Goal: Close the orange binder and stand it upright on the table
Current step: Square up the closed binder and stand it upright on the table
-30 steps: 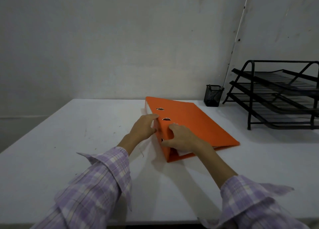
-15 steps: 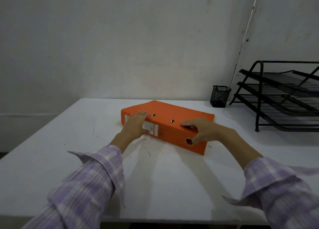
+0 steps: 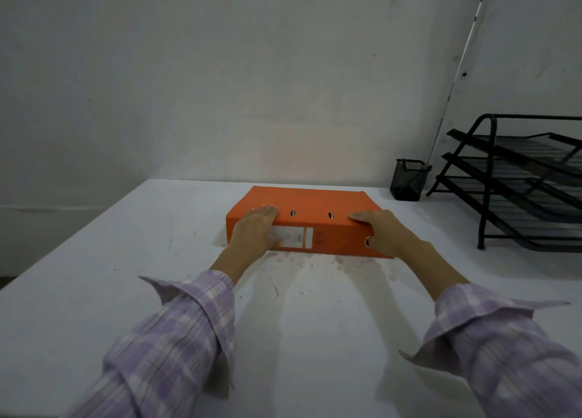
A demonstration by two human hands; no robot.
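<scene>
The orange binder [image 3: 318, 202] lies closed and flat on the white table [image 3: 94, 276], its spine with a white label facing me. My left hand [image 3: 255, 231] grips the spine's left end, fingers over the top cover and palm across the label. My right hand [image 3: 382, 233] holds the spine's right end, fingers on the top edge, thumb by the round finger hole. Both arms wear purple checked sleeves.
A black mesh pen cup [image 3: 407, 180] stands at the back right by the wall. A black three-tier wire tray rack [image 3: 522, 181] fills the right side of the table. The wall runs close behind the binder.
The binder has swung round so its spine faces me squarely. My hands slid apart from the cover's middle to the two ends of the spine.
</scene>
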